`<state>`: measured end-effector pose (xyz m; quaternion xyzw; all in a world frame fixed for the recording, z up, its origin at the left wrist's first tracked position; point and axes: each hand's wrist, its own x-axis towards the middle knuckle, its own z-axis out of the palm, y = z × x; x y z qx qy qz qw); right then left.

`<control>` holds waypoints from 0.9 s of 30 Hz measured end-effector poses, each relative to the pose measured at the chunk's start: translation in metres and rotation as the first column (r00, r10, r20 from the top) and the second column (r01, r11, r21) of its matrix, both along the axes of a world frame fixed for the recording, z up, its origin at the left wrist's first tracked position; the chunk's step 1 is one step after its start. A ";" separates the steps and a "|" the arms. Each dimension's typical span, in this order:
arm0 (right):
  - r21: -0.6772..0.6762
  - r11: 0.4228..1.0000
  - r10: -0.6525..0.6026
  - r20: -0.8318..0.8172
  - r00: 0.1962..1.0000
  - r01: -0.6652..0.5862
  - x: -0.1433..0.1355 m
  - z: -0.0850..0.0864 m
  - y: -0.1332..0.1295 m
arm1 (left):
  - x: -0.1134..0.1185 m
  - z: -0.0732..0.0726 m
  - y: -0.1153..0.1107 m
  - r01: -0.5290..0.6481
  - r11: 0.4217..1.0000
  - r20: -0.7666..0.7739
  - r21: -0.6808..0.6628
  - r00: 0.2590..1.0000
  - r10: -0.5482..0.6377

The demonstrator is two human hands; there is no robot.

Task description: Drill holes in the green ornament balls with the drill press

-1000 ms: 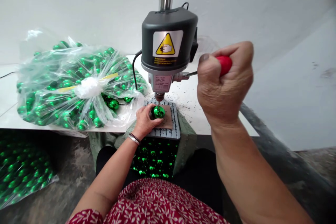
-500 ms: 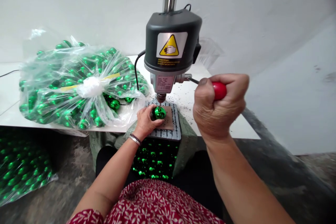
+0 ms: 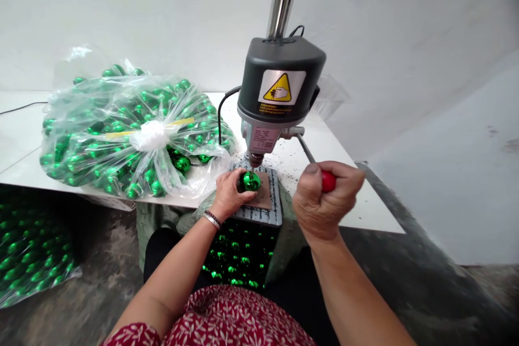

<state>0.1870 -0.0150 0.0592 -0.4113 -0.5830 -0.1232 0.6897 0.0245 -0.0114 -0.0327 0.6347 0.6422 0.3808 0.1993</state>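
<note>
Small workshop, your drill press [image 3: 284, 81] on a white worktable [image 3: 344, 189], scattered shavings [image 3: 287, 171], bulk bag [image 3: 150, 136] of green balls [image 3: 182, 164], bare floor [image 3: 113, 265]

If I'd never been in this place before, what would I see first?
Probably the big dark drill press near the middle, with a yellow warning sticker on its front and the right hand gripping its red knob. Below it, the left hand holds a shiny green ball. To the left, a large clear bag of green balls sits on the white table.
</note>
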 end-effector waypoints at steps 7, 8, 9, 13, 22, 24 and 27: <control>-0.197 0.979 0.039 -0.044 0.998 -0.047 0.002 0.079 0.037 | -0.001 0.002 0.001 0.028 1.000 0.050 -0.005 0.998 -0.028; -0.265 0.963 0.041 -0.040 0.998 -0.050 0.003 0.090 0.043 | -0.002 0.002 0.001 0.047 0.999 0.077 0.001 0.996 -0.047; -0.318 0.946 0.047 -0.036 0.998 -0.056 0.003 0.097 0.047 | -0.003 0.002 -0.001 0.074 0.997 0.112 0.010 0.991 -0.075; -0.397 0.915 0.053 -0.061 0.997 -0.073 0.004 0.104 0.054 | -0.013 0.004 -0.017 0.184 0.982 0.204 0.034 0.961 -0.187; -0.380 0.923 0.019 -0.116 0.993 -0.062 0.000 0.100 0.050 | -0.062 0.030 -0.046 0.308 0.951 0.038 0.014 0.951 -0.308; -0.315 0.947 0.023 -0.109 0.994 -0.057 0.000 0.100 0.050 | -0.078 0.035 -0.030 0.075 0.994 -0.083 0.076 0.994 -0.069; -0.303 0.951 0.034 -0.108 0.994 -0.066 -0.001 0.101 0.049 | -0.104 0.040 -0.001 -0.227 0.971 -0.366 0.079 0.899 0.240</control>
